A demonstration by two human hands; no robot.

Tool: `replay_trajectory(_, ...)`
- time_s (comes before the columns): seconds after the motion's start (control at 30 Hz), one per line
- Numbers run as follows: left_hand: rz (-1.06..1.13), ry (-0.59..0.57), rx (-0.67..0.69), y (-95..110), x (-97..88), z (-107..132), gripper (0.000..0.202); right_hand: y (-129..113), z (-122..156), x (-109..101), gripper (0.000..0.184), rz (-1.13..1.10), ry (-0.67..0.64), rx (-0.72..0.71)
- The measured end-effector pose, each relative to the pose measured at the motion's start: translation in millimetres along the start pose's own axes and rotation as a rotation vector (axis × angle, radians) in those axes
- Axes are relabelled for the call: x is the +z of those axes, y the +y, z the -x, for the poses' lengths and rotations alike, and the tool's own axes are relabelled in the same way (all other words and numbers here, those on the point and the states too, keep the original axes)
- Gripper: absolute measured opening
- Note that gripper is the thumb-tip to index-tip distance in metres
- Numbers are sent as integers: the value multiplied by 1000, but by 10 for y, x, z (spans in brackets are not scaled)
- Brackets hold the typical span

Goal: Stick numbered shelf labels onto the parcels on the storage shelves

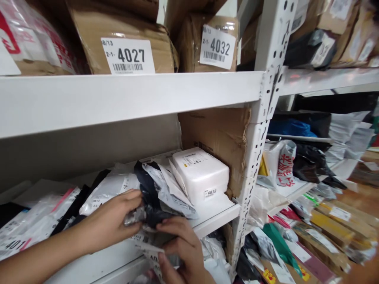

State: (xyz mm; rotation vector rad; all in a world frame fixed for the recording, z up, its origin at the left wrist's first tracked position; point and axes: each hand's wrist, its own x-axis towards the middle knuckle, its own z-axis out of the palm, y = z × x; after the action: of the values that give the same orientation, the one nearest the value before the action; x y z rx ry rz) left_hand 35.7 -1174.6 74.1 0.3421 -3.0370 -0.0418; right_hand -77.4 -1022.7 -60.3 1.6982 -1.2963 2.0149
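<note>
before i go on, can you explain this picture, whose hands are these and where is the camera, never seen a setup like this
There is no machine: someone works bare-handed, wearing the camera on their head, so this one picture looks forward and down. The left hand closes around crinkled grey plastic; the right hand holds a white label between thumb and fingers. On the shelf in front lie plastic packets and a white box marked 4038. Cardboard boxes sit on the upper shelf.

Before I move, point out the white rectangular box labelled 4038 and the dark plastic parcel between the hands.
White rectangular box labelled 4038 point(203, 169): head view, on its top face.
Dark plastic parcel point(152, 203): head view, on its crinkled wrapping.
</note>
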Motion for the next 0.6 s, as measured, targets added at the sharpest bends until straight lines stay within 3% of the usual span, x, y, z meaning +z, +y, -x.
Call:
replay_trajectory(0.07,-54,-24,81,23,-66,-45,7,-18,11,7,25,19,-60,-5)
replay_trajectory(0.2,-178,-86,174,-2,-96,-107,13,-36,53,9,22,64,-59,136)
replay_trajectory(0.3,-206,-38,177,-42,-29,-75,22,-23,75,-2,13,-3,-97,232)
replay_trajectory(0.4,-55,151,215,-49,12,55,23,23,56,-21,4,-117,-41,321)
replay_trajectory(0.53,325,494,209,17,-65,336,22,88,-1,-58,14,-343,32,419)
replay_trajectory(0.6,549,690,191,-8,-173,471,12,102,-19,-69,17,-428,37,445)
